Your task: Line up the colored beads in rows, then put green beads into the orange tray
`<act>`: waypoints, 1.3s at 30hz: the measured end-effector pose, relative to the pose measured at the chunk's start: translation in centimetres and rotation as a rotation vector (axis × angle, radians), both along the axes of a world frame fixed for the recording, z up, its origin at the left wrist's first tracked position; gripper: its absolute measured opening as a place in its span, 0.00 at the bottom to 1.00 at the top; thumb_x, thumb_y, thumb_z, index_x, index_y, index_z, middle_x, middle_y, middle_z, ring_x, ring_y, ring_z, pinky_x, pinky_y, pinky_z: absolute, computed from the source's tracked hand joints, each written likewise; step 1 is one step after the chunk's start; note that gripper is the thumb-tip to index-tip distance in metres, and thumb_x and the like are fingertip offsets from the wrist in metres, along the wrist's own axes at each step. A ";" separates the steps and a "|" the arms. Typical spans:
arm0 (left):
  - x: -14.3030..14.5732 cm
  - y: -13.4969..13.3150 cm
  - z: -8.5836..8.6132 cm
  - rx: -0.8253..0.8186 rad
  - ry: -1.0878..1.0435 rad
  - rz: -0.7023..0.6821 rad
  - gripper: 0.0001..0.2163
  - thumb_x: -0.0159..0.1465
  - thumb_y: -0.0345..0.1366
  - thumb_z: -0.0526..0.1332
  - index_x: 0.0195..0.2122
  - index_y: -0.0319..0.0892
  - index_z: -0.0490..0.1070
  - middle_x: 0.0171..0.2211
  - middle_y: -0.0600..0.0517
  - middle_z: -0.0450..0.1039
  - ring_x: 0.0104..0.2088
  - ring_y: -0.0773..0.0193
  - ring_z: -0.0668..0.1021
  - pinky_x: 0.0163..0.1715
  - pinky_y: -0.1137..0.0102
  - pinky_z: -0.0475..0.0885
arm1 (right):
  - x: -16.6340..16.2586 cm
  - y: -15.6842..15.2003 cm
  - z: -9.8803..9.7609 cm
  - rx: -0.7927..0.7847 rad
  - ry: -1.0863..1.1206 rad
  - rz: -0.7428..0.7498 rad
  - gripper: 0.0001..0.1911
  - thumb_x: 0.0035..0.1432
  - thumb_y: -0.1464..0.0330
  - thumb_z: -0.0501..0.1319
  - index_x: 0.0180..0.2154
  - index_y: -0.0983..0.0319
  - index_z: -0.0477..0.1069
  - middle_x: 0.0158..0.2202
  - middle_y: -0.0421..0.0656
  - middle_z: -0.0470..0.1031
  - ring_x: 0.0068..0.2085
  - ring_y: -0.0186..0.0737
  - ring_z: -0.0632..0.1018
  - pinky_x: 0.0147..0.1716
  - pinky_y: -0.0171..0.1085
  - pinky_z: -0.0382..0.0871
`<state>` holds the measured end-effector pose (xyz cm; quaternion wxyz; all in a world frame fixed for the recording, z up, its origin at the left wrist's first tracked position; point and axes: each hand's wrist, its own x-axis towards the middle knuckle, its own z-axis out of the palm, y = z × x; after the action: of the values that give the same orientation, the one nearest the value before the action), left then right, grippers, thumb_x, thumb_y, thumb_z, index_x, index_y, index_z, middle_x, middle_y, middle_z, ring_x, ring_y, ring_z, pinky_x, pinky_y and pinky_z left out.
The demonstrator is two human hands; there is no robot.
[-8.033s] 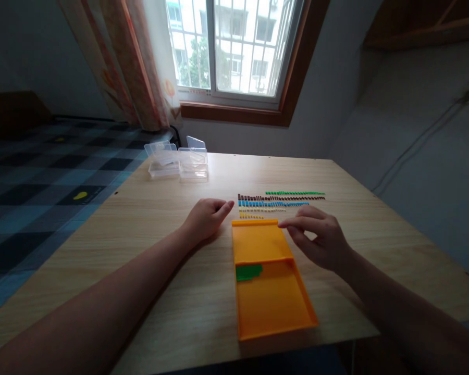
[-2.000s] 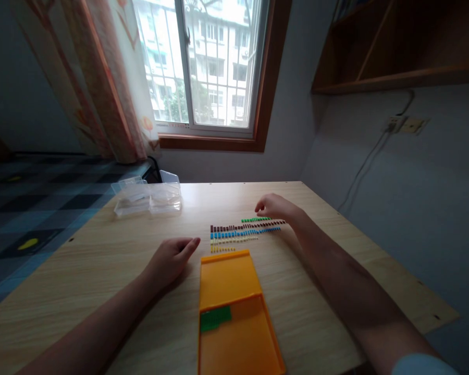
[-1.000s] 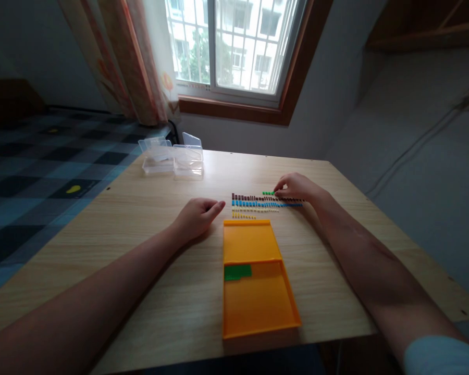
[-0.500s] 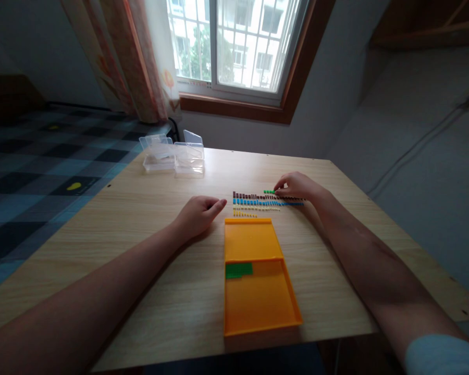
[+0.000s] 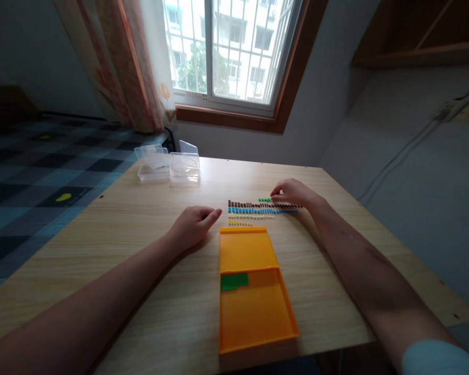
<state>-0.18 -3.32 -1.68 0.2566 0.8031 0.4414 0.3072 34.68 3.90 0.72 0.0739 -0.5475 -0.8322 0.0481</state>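
My right hand [image 5: 291, 191] is over the far end of the rows, fingers pinched at a short line of small green blocks [image 5: 264, 200]. Its fingertips appear to grip the block at the line's right end, partly covered by them. Just nearer lie rows of tiny dark brown blocks [image 5: 242, 205], blue blocks [image 5: 241, 211], pale cream blocks [image 5: 250, 217] and yellow blocks [image 5: 238, 223]. My left hand [image 5: 191, 226] rests on the table left of these rows, fingers curled and thumb pointing toward them. Nothing shows in it.
An open orange plastic case [image 5: 258, 325] lies nearer on the wooden table [image 5: 152, 297], with a flat green piece [image 5: 234, 281] inside. Clear plastic boxes [image 5: 183, 169] with raised lids stand at the back left. A checked bed [image 5: 70, 177] adjoins the left.
The view has tilted slightly, so everything sits lower and a little left. My right hand stays at the end of the green line. My left hand has not visibly moved on the table.
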 end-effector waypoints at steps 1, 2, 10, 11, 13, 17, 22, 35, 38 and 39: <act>0.0 0.0 0.0 -0.001 0.000 0.000 0.24 0.66 0.52 0.51 0.18 0.43 0.55 0.18 0.58 0.48 0.22 0.69 0.57 0.24 0.70 0.50 | 0.0 0.0 0.1 0.005 0.006 0.001 0.09 0.57 0.65 0.67 0.39 0.57 0.84 0.37 0.42 0.84 0.36 0.39 0.79 0.37 0.32 0.67; 0.0 0.0 0.0 -0.003 0.001 -0.001 0.24 0.66 0.52 0.51 0.18 0.43 0.55 0.18 0.58 0.48 0.22 0.68 0.57 0.24 0.70 0.50 | 0.1 0.0 0.1 0.009 0.012 0.002 0.08 0.57 0.65 0.67 0.39 0.58 0.84 0.38 0.42 0.84 0.36 0.39 0.79 0.37 0.33 0.67; 0.0 0.0 -0.1 -0.004 0.005 -0.003 0.24 0.66 0.52 0.51 0.18 0.42 0.56 0.18 0.58 0.48 0.22 0.68 0.58 0.24 0.70 0.50 | -1.2 -2.4 4.5 0.032 0.114 0.016 0.10 0.59 0.63 0.66 0.39 0.60 0.84 0.34 0.43 0.83 0.31 0.37 0.79 0.30 0.33 0.66; 0.0 0.0 -0.1 -0.003 0.006 -0.002 0.24 0.66 0.52 0.51 0.18 0.42 0.56 0.18 0.58 0.48 0.22 0.68 0.58 0.24 0.70 0.50 | -1.7 -3.2 5.5 0.029 0.148 0.028 0.10 0.59 0.62 0.66 0.39 0.59 0.84 0.34 0.43 0.83 0.31 0.37 0.79 0.30 0.33 0.66; 0.0 0.0 -0.1 0.002 0.006 -0.002 0.24 0.66 0.53 0.51 0.18 0.43 0.55 0.18 0.58 0.48 0.21 0.68 0.57 0.23 0.70 0.50 | -3.0 -5.1 7.5 0.018 0.195 0.066 0.11 0.59 0.62 0.66 0.40 0.59 0.84 0.34 0.43 0.83 0.31 0.37 0.80 0.30 0.33 0.67; 0.1 0.0 0.0 0.005 0.001 0.002 0.24 0.66 0.52 0.51 0.18 0.43 0.55 0.18 0.58 0.48 0.21 0.69 0.57 0.23 0.70 0.50 | -5.9 -9.7 11.1 -0.007 0.207 0.267 0.11 0.61 0.64 0.65 0.41 0.58 0.83 0.33 0.40 0.83 0.30 0.34 0.79 0.31 0.32 0.67; 0.2 0.0 0.1 0.015 0.011 0.002 0.24 0.66 0.52 0.51 0.18 0.42 0.56 0.18 0.58 0.49 0.22 0.68 0.58 0.25 0.70 0.51 | -9.5 -16.0 12.2 -0.031 0.100 0.540 0.09 0.64 0.70 0.61 0.40 0.58 0.81 0.35 0.38 0.83 0.32 0.33 0.79 0.35 0.32 0.67; 0.5 -0.1 0.0 0.038 0.007 -0.003 0.23 0.66 0.50 0.51 0.18 0.43 0.51 0.17 0.58 0.48 0.22 0.68 0.56 0.24 0.69 0.49 | -11.0 -20.8 2.0 -0.050 -0.053 0.725 0.11 0.67 0.72 0.59 0.30 0.61 0.71 0.28 0.39 0.78 0.33 0.36 0.73 0.32 0.37 0.60; 0.5 -0.2 0.0 0.039 0.002 -0.005 0.23 0.66 0.50 0.51 0.18 0.43 0.51 0.18 0.58 0.47 0.22 0.68 0.56 0.24 0.69 0.49 | -11.1 -21.1 1.3 0.026 -0.035 0.747 0.09 0.67 0.73 0.59 0.32 0.61 0.70 0.29 0.38 0.77 0.33 0.36 0.72 0.30 0.38 0.57; 0.5 -0.2 0.0 0.040 -0.001 -0.006 0.23 0.66 0.50 0.52 0.18 0.43 0.51 0.18 0.58 0.47 0.22 0.68 0.56 0.24 0.69 0.49 | -11.1 -21.2 1.1 0.049 -0.028 0.747 0.09 0.67 0.74 0.59 0.32 0.61 0.70 0.28 0.38 0.77 0.32 0.37 0.72 0.29 0.38 0.56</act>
<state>0.30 -3.49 -1.63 0.2415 0.8093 0.4325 0.3157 23.61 -17.33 1.83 0.0530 -0.2049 -0.9763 0.0444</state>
